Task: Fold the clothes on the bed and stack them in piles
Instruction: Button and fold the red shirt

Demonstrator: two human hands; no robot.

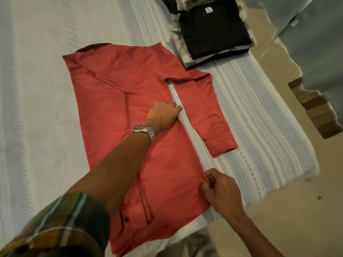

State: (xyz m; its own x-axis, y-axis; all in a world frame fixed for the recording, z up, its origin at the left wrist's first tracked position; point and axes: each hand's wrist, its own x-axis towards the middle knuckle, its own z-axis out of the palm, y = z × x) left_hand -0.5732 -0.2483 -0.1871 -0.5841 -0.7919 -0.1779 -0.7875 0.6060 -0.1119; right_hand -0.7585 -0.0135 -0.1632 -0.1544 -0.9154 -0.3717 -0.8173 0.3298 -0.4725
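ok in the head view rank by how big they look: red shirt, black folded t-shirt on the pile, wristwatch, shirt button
1. red shirt
2. black folded t-shirt, though it lies farther from the camera, so it looks smaller than it would up close
3. wristwatch
4. shirt button

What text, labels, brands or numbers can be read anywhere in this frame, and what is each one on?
"XL": on the white neck tag of the folded black shirt atop the pile at the far end of the bed.
Smaller print below "XL" on that tag: too blurred to read.
Watch dial on the left wrist: any markings too small to read.
Red shirt: no print or label shows.
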